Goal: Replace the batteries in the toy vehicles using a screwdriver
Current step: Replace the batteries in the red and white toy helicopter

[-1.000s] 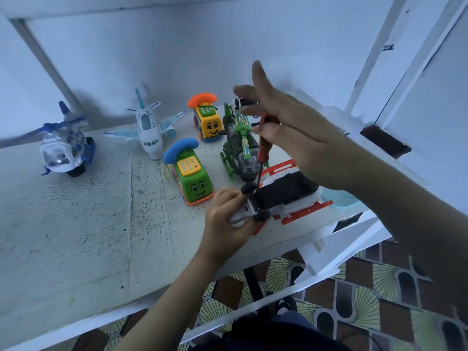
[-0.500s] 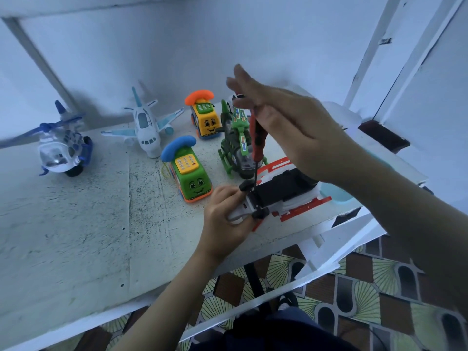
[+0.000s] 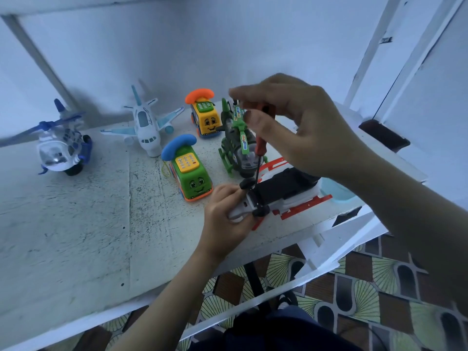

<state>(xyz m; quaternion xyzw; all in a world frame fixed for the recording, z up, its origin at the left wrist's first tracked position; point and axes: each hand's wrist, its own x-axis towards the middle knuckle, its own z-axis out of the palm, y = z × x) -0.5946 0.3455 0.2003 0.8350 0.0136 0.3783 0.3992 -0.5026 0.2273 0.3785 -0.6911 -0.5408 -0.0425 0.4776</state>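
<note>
white and red toy vehicle (image 3: 283,186): lay upside down on the white table (image 3: 76,224), close to the near edge on the right side, black underside facing up, small black wheels at the end nearer the person.

left hand (image 3: 222,216): gripped the wheel end of the toy vehicle, fingers curled round the white body, thumb up beside one wheel.

right hand (image 3: 304,127): hovered above the toy vehicle and pinched the red handle of the screwdriver (image 3: 260,144) between thumb and bent fingers; one finger stretched out to the left, blurred.

screwdriver: stood nearly upright, thin dark shaft pointing down, tip at the underside between the two wheels. could not tell whether seated in a screw.

green helicopter (image 3: 235,153): stood upright just behind the toy vehicle, partly hidden by the screwdriver and right hand.

green bus (image 3: 191,176): carried a blue phone receiver on top, stood near the left hand, to its left and apart from it.

yellow bus (image 3: 206,119): carried an orange receiver, stood further back, beside the green helicopter.

white plane (image 3: 147,127): stood left of the yellow bus, nose toward the person.

blue and white helicopter (image 3: 60,150): stood at the far left, well apart from the rest.

patterned floor tiles (image 3: 379,287): showed below the table edge.
</note>
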